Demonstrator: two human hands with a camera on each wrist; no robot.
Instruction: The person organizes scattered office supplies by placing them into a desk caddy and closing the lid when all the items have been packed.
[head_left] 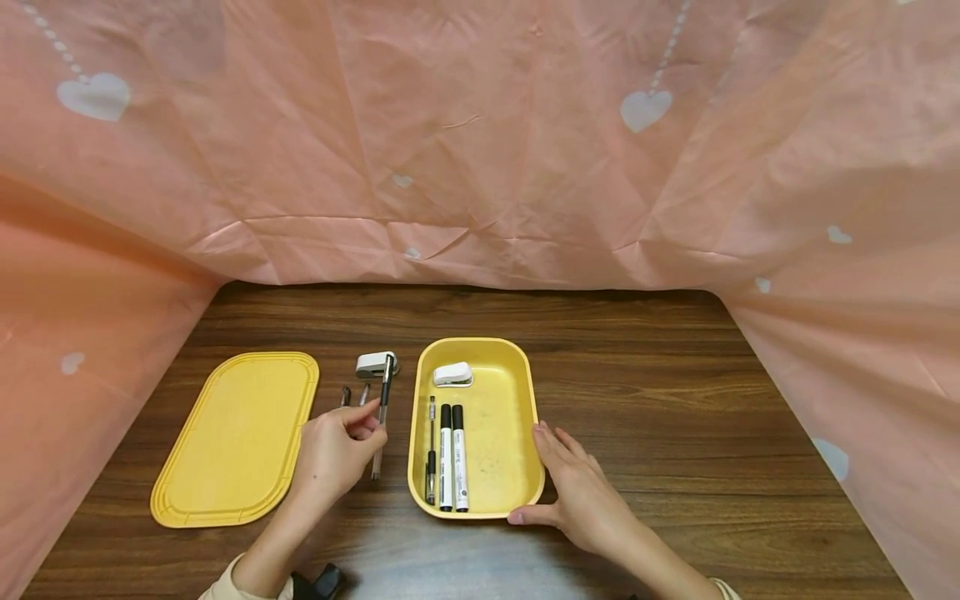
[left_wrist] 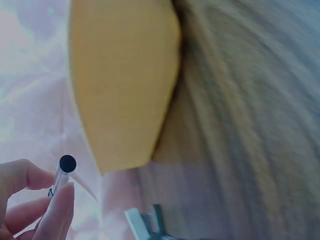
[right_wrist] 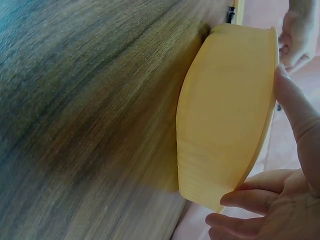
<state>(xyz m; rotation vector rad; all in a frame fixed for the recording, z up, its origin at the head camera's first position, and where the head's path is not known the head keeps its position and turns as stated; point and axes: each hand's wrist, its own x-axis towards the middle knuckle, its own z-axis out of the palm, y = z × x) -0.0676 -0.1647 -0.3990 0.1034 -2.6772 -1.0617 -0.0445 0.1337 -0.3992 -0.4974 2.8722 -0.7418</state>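
My left hand [head_left: 337,450] pinches a clear gel pen [head_left: 386,390] with a black grip, held upright on the near left of the yellow box [head_left: 536,417]. In the left wrist view the pen's round black end [left_wrist: 67,163] points toward the camera. With fingers extended along the box's right wall and thumb at its front rim, my right hand [head_left: 581,496] rests against the near right corner. Inside the box lie a white stapler [head_left: 453,374], a gel pen [head_left: 431,454] and two white markers [head_left: 446,458] with black caps, lined up along the left side.
A second white stapler [head_left: 372,365] sits on the wooden table [head_left: 637,358], partly behind the held pen. Two more pens [head_left: 346,397] lie beside my left hand, mostly covered by it. The yellow lid [head_left: 232,442] lies flat at the left. A pink curtain [head_left: 480,150] surrounds the table.
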